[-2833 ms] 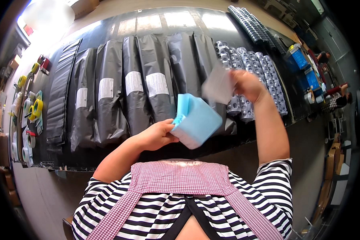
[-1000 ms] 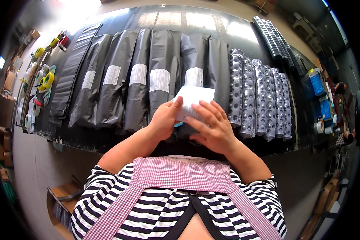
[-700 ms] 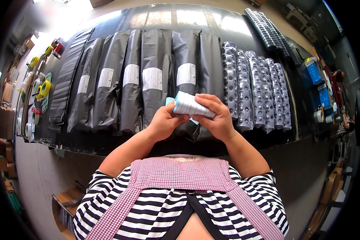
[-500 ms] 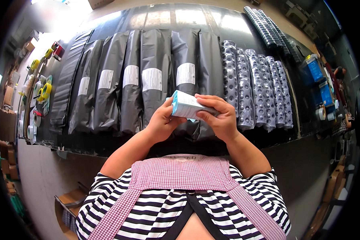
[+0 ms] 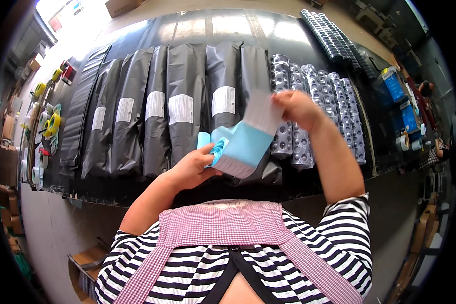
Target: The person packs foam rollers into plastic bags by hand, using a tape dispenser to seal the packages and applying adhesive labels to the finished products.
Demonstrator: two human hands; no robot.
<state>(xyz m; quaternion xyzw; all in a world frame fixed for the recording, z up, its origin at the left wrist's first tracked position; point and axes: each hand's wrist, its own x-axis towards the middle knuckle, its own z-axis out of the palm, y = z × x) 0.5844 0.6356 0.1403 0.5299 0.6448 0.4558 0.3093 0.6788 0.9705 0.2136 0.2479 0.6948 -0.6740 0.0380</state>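
My left hand [image 5: 193, 167] is closed on a folded stack of labels [image 5: 234, 166] with light blue backing, which fans out in loops over the fingers. A blue sheet of backing stretches up from the stack. At its upper end my right hand [image 5: 300, 109] pinches a white printed label [image 5: 263, 112], blurred by motion; whether it is fully off the backing I cannot tell. Beneath both hands lie dark grey plastic bags [image 5: 187, 71] in a row, several with a white label on them. The rightmost grey bag [image 5: 254, 71] shows no label on its visible part.
Rolls in clear wrap with round dimples [image 5: 325, 116] lie right of the bags. Darker long rolls [image 5: 329, 35] are at the far right of the black table [image 5: 228, 23]. Tape rolls [image 5: 53, 123] line the left edge. Blue boxes [image 5: 409, 117] stand at the right edge.
My right hand has moved up and right, drawing out a label and blue backing from the stack. My left hand has shifted slightly left and down, still holding the stack.
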